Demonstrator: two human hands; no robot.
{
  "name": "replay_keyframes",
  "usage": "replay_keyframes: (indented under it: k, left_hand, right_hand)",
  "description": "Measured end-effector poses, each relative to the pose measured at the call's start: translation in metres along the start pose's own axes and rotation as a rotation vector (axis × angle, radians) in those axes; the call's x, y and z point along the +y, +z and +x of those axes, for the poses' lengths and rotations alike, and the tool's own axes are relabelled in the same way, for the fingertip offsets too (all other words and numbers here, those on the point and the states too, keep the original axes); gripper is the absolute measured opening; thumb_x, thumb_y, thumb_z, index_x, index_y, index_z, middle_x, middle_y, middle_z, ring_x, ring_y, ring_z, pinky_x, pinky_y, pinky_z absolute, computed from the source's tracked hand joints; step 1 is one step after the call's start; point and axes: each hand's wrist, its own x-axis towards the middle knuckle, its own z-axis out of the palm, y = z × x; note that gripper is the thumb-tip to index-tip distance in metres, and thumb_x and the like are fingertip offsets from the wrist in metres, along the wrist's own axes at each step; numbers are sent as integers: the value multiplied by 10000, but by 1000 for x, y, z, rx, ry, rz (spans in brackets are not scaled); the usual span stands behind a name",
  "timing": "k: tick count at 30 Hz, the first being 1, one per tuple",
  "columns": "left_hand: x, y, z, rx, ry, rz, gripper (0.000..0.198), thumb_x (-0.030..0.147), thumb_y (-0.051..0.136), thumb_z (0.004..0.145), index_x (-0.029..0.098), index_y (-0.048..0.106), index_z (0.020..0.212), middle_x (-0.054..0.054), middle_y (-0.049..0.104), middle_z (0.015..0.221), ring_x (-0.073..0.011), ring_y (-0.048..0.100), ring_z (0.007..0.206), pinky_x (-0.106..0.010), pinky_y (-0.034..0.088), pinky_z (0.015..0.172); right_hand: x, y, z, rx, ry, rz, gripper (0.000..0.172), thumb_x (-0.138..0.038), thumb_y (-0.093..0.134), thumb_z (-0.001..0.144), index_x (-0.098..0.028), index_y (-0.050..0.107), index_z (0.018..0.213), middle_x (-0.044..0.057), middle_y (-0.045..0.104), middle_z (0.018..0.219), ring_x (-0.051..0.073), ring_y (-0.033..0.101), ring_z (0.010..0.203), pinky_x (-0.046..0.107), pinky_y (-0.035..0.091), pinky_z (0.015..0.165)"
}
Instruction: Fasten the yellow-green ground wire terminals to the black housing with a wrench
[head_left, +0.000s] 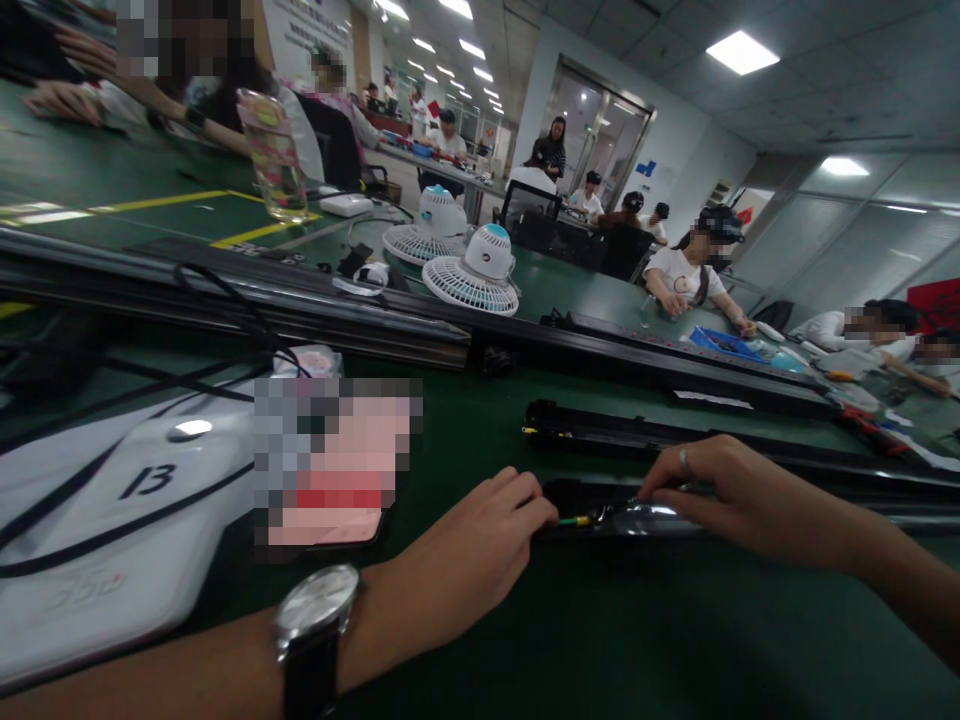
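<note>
My left hand (pixel 480 550), with a watch at its wrist, has its fingers closed at the end of a short green-and-yellow wire (pixel 576 521). The wire runs to the near end of a long black strip-shaped housing (pixel 660 523) lying on the green table. Over that housing, my right hand (pixel 739 500), wearing a ring, pinches a small dark part or wire that its fingers mostly hide. Just behind lies a second long black housing (pixel 592 425) with small yellow bits at its left end.
At left are a white case marked 13 (pixel 187 480), black cords and a blurred pink phone-like item (pixel 352 470). A dark rail (pixel 360 315) crosses the table. Beyond stand two white fans (pixel 480 270) and a bottle (pixel 274 160). Other people sit around.
</note>
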Motion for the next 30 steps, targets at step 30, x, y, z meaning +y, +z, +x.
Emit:
replay_keyframes:
  k: [30]
  left_hand:
    - [2,-1,2,-5,-4,15,305,15,500,914,210,629,1111,-40,585,1138,-191,532,977,-350,474,888]
  right_hand:
    - [3,-12,12,-17,-86,-236,188,-261,631,925,-253,746,1073,38,740,981,219,671,888,340,495,786]
